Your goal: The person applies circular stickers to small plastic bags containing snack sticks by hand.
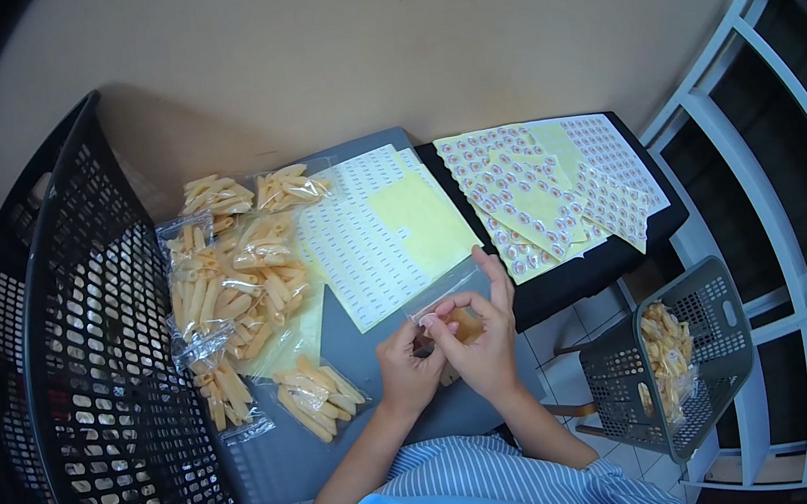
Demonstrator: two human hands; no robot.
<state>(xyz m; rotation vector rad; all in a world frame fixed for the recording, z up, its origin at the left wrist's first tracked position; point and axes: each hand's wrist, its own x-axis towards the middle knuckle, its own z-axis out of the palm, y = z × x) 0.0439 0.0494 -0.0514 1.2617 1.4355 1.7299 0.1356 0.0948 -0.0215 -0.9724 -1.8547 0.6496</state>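
Note:
Over the front of the grey table, my left hand (407, 364) and my right hand (481, 343) meet at a clear plastic zip bag (441, 290). Both hands have fingers closed at the bag, thumbs close together. Yellowish contents show between my right fingers; the rest of the bag is hidden by my hands. A small pale spot lies at my fingertips, too small to make out. Left of my hands rests a clear bag of pale tube-shaped pasta (319, 399). Beyond them lie white label sheets (353, 248) with a yellow backing patch.
More bagged pasta (246, 281) is piled at the left, beside a large dark plastic basket (40, 327). Sheets of round stickers (538, 195) cover a black surface at right. Lower right, another basket (723, 313) holds filled bags, near a white metal rack (804, 317).

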